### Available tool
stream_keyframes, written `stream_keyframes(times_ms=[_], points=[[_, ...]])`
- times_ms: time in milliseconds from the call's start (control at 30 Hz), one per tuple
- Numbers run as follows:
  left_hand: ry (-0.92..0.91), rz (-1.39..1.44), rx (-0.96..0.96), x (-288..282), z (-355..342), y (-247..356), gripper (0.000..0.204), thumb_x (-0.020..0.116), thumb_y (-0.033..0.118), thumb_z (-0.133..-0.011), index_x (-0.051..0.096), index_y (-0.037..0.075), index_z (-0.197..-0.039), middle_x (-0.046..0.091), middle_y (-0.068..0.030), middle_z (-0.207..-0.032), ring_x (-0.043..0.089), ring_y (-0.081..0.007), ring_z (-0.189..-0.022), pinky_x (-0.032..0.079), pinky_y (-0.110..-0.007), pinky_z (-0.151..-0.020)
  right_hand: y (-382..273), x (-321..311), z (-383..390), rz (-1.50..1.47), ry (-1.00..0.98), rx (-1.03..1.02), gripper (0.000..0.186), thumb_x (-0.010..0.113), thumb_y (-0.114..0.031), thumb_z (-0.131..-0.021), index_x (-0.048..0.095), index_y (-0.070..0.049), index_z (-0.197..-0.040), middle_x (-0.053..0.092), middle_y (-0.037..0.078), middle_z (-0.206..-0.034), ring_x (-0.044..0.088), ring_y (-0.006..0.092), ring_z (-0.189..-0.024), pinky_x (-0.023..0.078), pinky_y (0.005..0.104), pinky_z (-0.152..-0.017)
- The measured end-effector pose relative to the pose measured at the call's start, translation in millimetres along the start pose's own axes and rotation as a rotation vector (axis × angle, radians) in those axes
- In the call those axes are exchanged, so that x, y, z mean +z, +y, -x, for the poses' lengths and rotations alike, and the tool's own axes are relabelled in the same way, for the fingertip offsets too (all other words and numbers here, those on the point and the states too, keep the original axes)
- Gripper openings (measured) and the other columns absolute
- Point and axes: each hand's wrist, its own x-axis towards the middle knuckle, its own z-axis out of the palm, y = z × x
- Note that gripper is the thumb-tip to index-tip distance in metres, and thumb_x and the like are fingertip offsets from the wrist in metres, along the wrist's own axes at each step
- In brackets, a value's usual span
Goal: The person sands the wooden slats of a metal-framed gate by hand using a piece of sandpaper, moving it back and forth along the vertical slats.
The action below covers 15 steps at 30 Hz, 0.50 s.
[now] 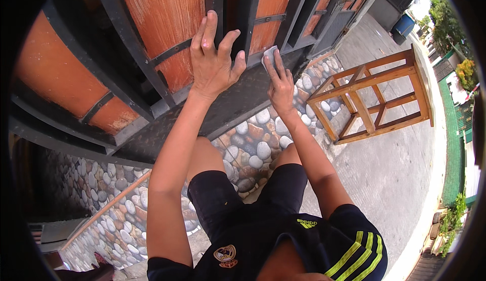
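A gate [152,12] with weathered orange-brown wooden slats and black metal bars rises in front of me. My left hand [215,58] is open with its fingers spread, over a black bar between two slats; whether it touches the bar, I cannot tell. To its right, my right hand [281,86] presses a small pale grey pad [270,58], possibly folded sandpaper, with two fingers extended over it. The pad lies at the bottom end of a narrow orange slat [265,33], by the black lower rail [233,109]. The pad's underside is hidden.
An orange-brown wooden stool [372,96] lies on its side at the right, on concrete pavement [374,179]. Rounded pebbles [248,154] cover the strip below the gate and between my knees. A blue barrel [403,26] stands farther off, and plants [455,220] line the far right.
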Motion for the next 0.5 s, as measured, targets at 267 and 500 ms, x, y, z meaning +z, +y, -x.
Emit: stream_keyframes(times_ms=[267,500], points=[[0.002,-0.07,-0.022,-4.6,3.8,-3.0,0.039,0.053,0.03,-0.085,0.049,0.015,-0.121,0.026,-0.0228,-0.145,0.03,-0.0347,-0.13,0.028,-0.041,-0.101,-68.6,56.7,29.0,-0.211,0.238,0.165,0.066,0.051,0.015,-0.066,0.055,-0.005,-0.129,0.036,0.027,-0.142,0.057,0.0337,-0.087,0.045,0.0367,-0.079],[0.002,-0.134,-0.016,-3.9,1.7,-1.9,0.04,0.051,0.032,-0.086,0.048,0.014,-0.122,0.023,-0.0251,-0.146,0.03,-0.0334,-0.126,0.026,-0.042,-0.1,-73.5,52.7,39.3,-0.348,0.421,0.492,0.06,0.047,0.015,-0.074,0.052,-0.004,-0.131,0.034,0.025,-0.144,0.056,0.0339,-0.104,0.044,0.035,-0.081]])
